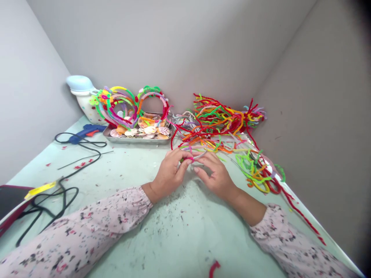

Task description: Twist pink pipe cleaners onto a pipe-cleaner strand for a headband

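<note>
One pink strand (190, 159), pt. hidden — L grip (170, 170) pinches it; R grip (216, 174) — can't tell.

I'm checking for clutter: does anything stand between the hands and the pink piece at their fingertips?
Nothing visible: the left hand pinches the pink piece, and the right hand is close beside it. The pile of fuzzy stems lies beyond them.

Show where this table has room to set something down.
Room shows between the tray and left sleeve, and between left sleeve and right sleeve, despite specks and a red scrap. Hoops and shells crowd the back left; pipe cleaners, back right.
</note>
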`<control>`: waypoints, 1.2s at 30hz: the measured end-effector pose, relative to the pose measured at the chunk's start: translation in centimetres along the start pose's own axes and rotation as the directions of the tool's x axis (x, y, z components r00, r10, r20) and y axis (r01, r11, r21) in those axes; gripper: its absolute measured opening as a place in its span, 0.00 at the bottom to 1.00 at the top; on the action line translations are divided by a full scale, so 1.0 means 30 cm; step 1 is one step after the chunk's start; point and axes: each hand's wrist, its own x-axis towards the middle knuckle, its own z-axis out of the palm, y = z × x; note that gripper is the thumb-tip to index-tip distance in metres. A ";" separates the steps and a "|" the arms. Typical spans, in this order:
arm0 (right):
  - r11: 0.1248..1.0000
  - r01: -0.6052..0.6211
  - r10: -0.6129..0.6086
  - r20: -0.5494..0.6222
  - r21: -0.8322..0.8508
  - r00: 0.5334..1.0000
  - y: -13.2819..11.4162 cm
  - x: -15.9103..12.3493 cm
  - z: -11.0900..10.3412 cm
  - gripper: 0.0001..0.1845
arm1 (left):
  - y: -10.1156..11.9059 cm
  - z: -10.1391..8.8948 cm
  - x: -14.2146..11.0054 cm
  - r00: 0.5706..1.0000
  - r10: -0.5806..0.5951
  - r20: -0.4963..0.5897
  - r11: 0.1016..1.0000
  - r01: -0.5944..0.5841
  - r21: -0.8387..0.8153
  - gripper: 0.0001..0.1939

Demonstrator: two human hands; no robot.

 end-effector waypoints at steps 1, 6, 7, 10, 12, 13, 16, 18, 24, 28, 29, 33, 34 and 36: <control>1.000 0.002 -0.002 0.003 0.004 1.000 0.000 0.000 0.000 0.12 | 0.000 0.001 0.000 1.000 0.004 -0.001 1.000 -0.004 0.005 0.06; 0.999 -0.039 0.039 -0.009 0.037 0.999 -0.001 -0.005 -0.004 0.05 | -0.006 0.008 0.000 1.000 0.019 -0.007 0.999 -0.019 0.033 0.06; 0.998 -0.047 0.048 -0.010 0.051 0.999 -0.001 -0.008 -0.004 0.04 | -0.007 0.009 0.000 1.000 0.018 -0.014 0.999 -0.017 0.038 0.06; 0.991 -0.089 0.090 -0.006 0.095 0.996 -0.001 -0.021 -0.004 0.05 | -0.012 0.008 0.001 0.999 -0.010 -0.046 0.999 0.013 0.052 0.06; 0.986 -0.123 0.124 -0.003 0.117 0.992 -0.002 -0.030 -0.003 0.06 | -0.014 0.006 0.002 0.997 -0.042 -0.070 0.998 0.045 0.042 0.06; 0.983 -0.133 0.134 -0.002 0.126 0.991 -0.002 -0.034 -0.003 0.07 | -0.014 0.005 0.003 0.995 -0.057 -0.077 0.998 0.059 0.033 0.07; 0.988 -0.126 0.133 -0.074 0.094 0.988 -0.006 -0.036 -0.004 0.08 | -0.012 0.002 0.003 0.994 -0.087 -0.067 0.996 0.088 0.004 0.08; 0.996 -0.092 0.091 -0.185 0.002 0.978 -0.007 -0.029 -0.006 0.07 | -0.010 0.000 0.001 0.995 -0.091 -0.033 0.996 0.090 -0.019 0.08; 0.973 0.013 -0.085 -0.300 -0.232 0.950 -0.004 -0.009 -0.003 0.13 | -0.004 -0.008 -0.002 0.996 -0.062 0.058 0.994 0.067 -0.086 0.08; 0.972 0.030 -0.091 -0.260 -0.233 0.961 0.005 -0.011 0.002 0.13 | -0.001 -0.010 -0.003 0.995 -0.018 0.101 0.995 0.027 -0.094 0.08; 0.974 0.032 -0.088 -0.241 -0.226 0.967 0.007 -0.012 0.002 0.13 | -0.001 -0.009 -0.004 0.994 -0.005 0.114 0.996 0.015 -0.092 0.08; 0.974 0.058 -0.099 -0.183 -0.218 0.978 0.012 -0.013 0.000 0.10 | 0.002 -0.005 -0.005 0.986 0.054 0.155 0.996 -0.042 -0.080 0.09; 0.973 0.066 -0.107 -0.180 -0.220 0.978 0.012 -0.013 -0.001 0.10 | 0.003 -0.003 -0.005 0.986 0.061 0.158 0.996 -0.050 -0.076 0.09; 0.971 0.082 -0.124 -0.179 -0.225 0.976 0.013 -0.012 -0.001 0.08 | 0.003 -0.001 -0.005 0.987 0.055 0.149 0.996 -0.044 -0.079 0.08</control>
